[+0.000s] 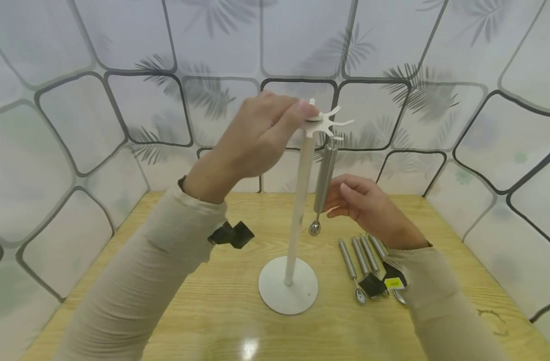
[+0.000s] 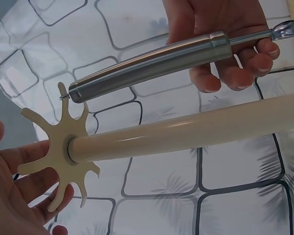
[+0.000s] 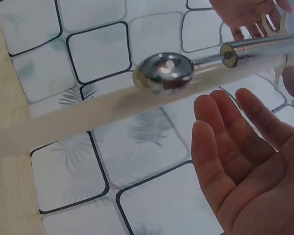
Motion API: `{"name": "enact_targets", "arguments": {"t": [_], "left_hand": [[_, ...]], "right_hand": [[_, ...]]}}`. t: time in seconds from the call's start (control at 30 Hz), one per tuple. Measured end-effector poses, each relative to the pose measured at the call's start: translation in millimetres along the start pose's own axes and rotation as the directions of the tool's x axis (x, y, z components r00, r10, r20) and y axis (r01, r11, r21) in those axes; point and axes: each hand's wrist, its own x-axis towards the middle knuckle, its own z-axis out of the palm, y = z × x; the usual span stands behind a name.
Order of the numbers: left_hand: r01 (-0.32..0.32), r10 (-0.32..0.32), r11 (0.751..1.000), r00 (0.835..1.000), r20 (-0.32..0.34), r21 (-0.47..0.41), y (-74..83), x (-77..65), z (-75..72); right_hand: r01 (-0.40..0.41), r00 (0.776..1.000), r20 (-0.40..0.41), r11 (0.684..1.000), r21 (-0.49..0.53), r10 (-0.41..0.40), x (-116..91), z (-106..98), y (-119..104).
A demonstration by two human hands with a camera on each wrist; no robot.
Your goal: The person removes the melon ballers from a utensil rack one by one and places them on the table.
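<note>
A cream stand with a round base has a pole (image 1: 298,215) topped by a star-shaped ring of hooks (image 2: 59,134). My left hand (image 1: 258,135) grips its top, thumb over the centre and fingers around the far side of the hooks. From one hook hangs a steel melon baller (image 1: 324,175), its small shiny bowl (image 3: 164,73) pointing down. Beside its handle is my right hand (image 1: 358,203), fingers loosely extended and holding nothing. In the right wrist view those fingers (image 3: 220,132) sit just below the handle, palm up.
Several steel-handled utensils (image 1: 347,258) lie on the wooden table (image 1: 211,311) to the right of the stand's base (image 1: 288,303), partly hidden by my right sleeve (image 1: 437,296) and its black strap. A patterned curtain (image 1: 220,40) surrounds the table at the back and sides.
</note>
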Motion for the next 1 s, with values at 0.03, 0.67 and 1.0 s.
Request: {"name": "enact_targets", "arguments": {"t": [0.03, 0.67, 1.0], "left_hand": [[0.005, -0.005, 1.0, 1.0, 0.002, -0.008, -0.1, -0.2, -0.4], [0.06, -0.059, 0.998, 0.998, 0.013, -0.027, -1.8, -0.1, -0.3], [0.071, -0.07, 0.997, 0.997, 0.036, -0.031, -2.1, 1.0, -1.0]], "right_hand": [[-0.004, 1.0, -0.003, 0.999, -0.036, 0.004, 0.8, 3.5, -0.4], [-0.088, 0.989, -0.138, 0.937, -0.338, 0.043, 5.8, 32.1, -15.4], [-0.031, 0.987, -0.159, 0.931, -0.363, -0.029, -7.6, 31.2, -35.0]]}}
